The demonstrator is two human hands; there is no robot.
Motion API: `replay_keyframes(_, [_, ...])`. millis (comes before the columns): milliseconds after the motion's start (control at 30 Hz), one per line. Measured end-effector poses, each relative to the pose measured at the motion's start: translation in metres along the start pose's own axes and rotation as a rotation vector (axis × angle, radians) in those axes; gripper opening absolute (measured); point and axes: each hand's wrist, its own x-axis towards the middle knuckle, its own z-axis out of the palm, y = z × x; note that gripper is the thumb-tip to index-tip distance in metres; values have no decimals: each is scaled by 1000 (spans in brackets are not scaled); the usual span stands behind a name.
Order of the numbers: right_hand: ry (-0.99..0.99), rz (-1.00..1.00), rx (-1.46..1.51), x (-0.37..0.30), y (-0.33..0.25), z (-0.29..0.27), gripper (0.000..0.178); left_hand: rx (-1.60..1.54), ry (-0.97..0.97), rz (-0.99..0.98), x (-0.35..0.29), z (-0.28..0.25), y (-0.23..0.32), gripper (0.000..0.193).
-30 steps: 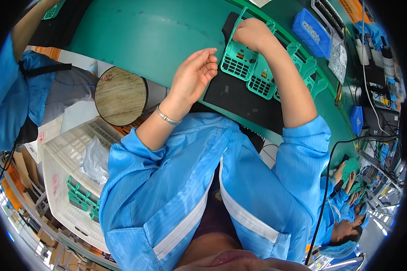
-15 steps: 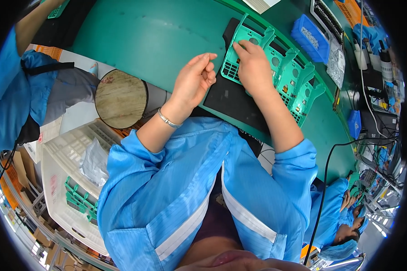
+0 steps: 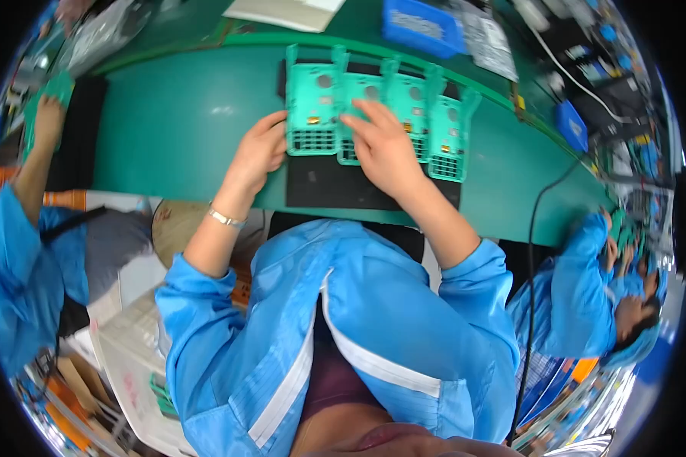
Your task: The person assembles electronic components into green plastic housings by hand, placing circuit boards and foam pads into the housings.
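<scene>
A green plastic panel [image 3: 310,91] of several joined sections lies on the table, with round holes, grid-like vents along its near edge and upright tabs along its far edge. Small brass-coloured and whitish parts sit in the sections. My left hand [image 3: 259,156] is closed at the panel's left edge, its fingertips against the rim. Over the middle sections is my right hand [image 3: 386,145], slightly blurred, thumb and fingers apart and nothing visible in them. Whether its fingertips touch the panel I cannot tell. Under the panel's near side lies a black mat [image 3: 343,185].
Beyond the table's raised green edge stands a blue bin [image 3: 423,29] of small pale parts beside a clear bag [image 3: 486,42]. A black cable [image 3: 533,251] hangs at right. Co-workers in blue sit left [image 3: 15,251] and right [image 3: 572,297]. A white crate [image 3: 122,343] stands lower left.
My view has turned, so the panel now lies nearly level across it. My left hand has come from beside the panel to its left edge. My right hand has moved to the middle sections.
</scene>
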Motion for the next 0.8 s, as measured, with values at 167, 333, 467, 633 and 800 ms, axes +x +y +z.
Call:
replay_keyframes(167, [90,137,-36,-35,-6,-8,24,103,-95,-23,8,-22,3,44])
replay_keyframes(333, [160,166,-49,-9,-42,45,27,72,-362,-110,32,-38,-1,42])
replay_keyframes(467, [170,210,-174,21,-55,90,29,53,-472,-206,56,-46,8,39])
replay_keyframes(633, [98,192,-330,32,-49,98,31,-97,-389,-86,59,-44,9,40])
replay_keyframes(800, [408,206,-152,24,-42,66,19,-131,-264,-66,53,-65,7,43])
